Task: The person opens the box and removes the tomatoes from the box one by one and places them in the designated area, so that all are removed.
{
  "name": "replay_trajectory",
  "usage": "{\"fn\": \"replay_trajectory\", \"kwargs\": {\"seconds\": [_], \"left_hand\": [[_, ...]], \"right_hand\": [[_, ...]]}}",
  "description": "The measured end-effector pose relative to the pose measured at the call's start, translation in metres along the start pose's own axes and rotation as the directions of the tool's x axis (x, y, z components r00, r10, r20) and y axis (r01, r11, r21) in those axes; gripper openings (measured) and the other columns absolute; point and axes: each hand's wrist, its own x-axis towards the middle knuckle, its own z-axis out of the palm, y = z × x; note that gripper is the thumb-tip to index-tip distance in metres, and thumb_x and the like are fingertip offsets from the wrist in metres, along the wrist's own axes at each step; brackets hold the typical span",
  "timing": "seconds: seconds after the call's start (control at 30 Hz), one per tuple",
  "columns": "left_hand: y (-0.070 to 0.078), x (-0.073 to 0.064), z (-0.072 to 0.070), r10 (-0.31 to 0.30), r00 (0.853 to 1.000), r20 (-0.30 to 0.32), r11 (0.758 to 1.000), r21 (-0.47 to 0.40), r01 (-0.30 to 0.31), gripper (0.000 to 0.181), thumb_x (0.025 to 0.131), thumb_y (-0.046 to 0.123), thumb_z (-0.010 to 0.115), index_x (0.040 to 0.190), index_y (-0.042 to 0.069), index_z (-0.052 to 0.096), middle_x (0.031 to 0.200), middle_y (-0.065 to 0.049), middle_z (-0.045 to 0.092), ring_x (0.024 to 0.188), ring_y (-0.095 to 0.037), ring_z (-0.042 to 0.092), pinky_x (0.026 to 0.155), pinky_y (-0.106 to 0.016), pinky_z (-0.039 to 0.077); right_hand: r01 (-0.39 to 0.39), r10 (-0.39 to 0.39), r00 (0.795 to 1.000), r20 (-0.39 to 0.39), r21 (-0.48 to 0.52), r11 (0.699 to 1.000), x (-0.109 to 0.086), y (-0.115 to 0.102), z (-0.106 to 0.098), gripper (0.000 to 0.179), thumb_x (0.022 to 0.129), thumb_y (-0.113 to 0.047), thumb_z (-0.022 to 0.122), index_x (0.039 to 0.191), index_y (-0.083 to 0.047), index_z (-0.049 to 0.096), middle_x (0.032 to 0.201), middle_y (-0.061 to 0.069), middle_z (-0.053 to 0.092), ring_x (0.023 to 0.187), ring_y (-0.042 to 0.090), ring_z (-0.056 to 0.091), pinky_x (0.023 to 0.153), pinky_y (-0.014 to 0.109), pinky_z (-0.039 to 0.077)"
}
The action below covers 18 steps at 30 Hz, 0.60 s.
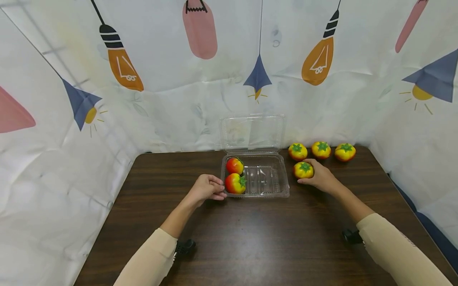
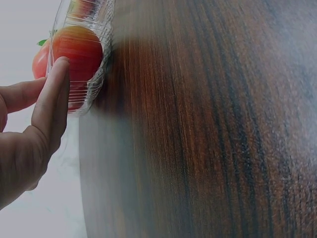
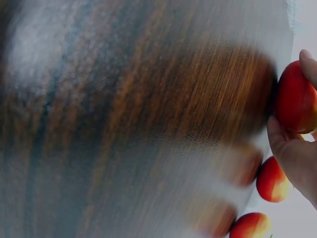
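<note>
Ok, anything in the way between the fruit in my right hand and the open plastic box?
Only the right wall of the plastic box lies between its inside and the fruit in your right hand. The lid stands open at the back, and the two fruits inside sit on the left.

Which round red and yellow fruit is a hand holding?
The fruit in front of the row of three fruits, right of the clear plastic box: only this one is gripped by the right hand.

Lamp-printed cloth (image 1: 171, 107) behind brown table (image 1: 257, 246)
</note>
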Motion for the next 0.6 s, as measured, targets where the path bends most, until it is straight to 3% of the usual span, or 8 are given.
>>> {"fn": "replay_trajectory", "kwargs": {"seconds": [0.6], "left_hand": [[0.0005, -0.0010, 0.0003, 0.017, 1.000, 0.016, 1.000, 0.003, -0.017, 0.022, 0.097, -0.005, 0.065, 0.114, -0.015, 0.055, 0.091, -0.022, 0.071, 0.075, -0.025, 0.077, 0.072, -0.040, 0.067]], "right_hand": [[0.008, -0.008, 1.000, 0.018, 0.019, 1.000, -0.0013, 0.0039, 0.0004, 0.092, 0.088, -0.043, 0.082, 0.154, -0.002, 0.033, 0.144, 0.027, 0.050, 0.120, 0.044, 0.058, 0.099, 0.062, 0.052]]}}
